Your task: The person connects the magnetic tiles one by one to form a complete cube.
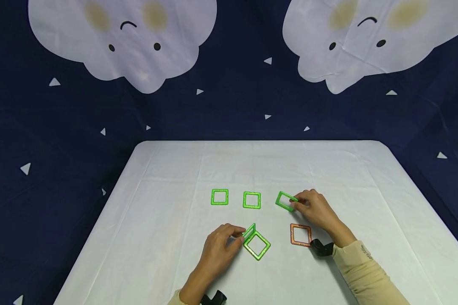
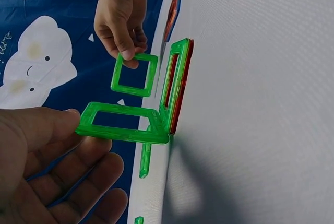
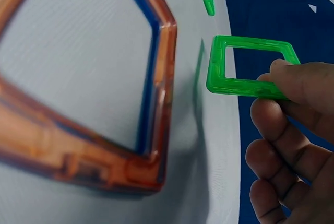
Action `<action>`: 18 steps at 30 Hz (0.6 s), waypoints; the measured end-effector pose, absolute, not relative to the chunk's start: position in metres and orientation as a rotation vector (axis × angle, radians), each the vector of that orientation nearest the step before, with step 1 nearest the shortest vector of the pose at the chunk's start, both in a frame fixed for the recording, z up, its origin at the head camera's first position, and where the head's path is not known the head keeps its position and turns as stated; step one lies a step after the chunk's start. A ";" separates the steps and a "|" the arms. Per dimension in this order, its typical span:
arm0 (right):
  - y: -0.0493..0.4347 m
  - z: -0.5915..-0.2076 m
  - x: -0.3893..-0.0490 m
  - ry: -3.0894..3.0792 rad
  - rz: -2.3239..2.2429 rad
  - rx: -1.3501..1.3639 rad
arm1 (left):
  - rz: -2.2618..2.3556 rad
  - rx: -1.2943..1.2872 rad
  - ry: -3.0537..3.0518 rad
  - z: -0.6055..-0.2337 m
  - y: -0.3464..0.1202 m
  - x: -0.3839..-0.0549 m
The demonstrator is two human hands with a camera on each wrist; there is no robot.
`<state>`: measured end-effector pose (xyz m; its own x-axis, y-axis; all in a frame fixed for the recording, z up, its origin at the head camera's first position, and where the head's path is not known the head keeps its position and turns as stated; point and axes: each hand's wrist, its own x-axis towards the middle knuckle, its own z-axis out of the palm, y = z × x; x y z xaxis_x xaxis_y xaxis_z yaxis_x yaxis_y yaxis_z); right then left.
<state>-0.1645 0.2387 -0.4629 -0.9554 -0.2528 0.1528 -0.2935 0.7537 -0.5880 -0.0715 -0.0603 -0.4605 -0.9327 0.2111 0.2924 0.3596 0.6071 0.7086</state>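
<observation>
I see the left fingers (image 1: 234, 230) pinch a standing green square (image 2: 122, 133), near middle; farther right, the right fingers (image 1: 304, 195) pinch another square (image 3: 217, 67). Only left wrist shows red layer (image 2: 182, 87) under the flat square (image 1: 264, 252).

an upright square green frame (image 2: 125, 134) meets a flat green frame (image 1: 251, 252) midway between the side edges of the surface (image 1: 168, 220); a tilted green frame (image 3: 242, 86) is held nearer the far edge.

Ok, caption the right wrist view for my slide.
Right hand pinches a green square frame, an orange frame close to the camera.
</observation>
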 end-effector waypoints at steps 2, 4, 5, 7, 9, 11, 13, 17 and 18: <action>0.238 -0.462 -0.164 -2.872 0.975 0.447 | -1.231 -0.474 -2.649 -0.460 -0.060 -0.072; 0.238 -0.460 -0.163 -2.863 0.973 0.439 | -1.233 -0.471 -2.651 -0.460 -0.060 -0.072; 0.237 -0.460 -0.162 -2.860 0.977 0.431 | -1.233 -0.472 -2.653 -0.460 -0.060 -0.072; 0.236 -0.458 -0.160 -2.858 0.990 0.413 | -1.235 -0.470 -2.656 -0.460 -0.060 -0.072; 0.234 -0.456 -0.158 -2.851 1.001 0.394 | -1.238 -0.470 -2.658 -0.460 -0.060 -0.073; 0.233 -0.455 -0.155 -2.848 1.010 0.378 | -1.241 -0.472 -2.657 -0.460 -0.059 -0.073; 0.232 -0.453 -0.153 -2.845 1.018 0.365 | -1.242 -0.472 -2.655 -0.460 -0.059 -0.074; 0.230 -0.451 -0.150 -2.841 1.028 0.340 | -1.236 -0.481 -2.644 -0.459 -0.058 -0.076; 0.229 -0.451 -0.149 -2.841 1.032 0.331 | -1.234 -0.482 -2.644 -0.459 -0.058 -0.076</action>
<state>-0.1492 0.2294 -0.4506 -0.9712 -0.1686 0.1681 -0.2372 0.7464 -0.6218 -0.0762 -0.0582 -0.4591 -0.9303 0.2124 0.2991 0.3657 0.6019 0.7099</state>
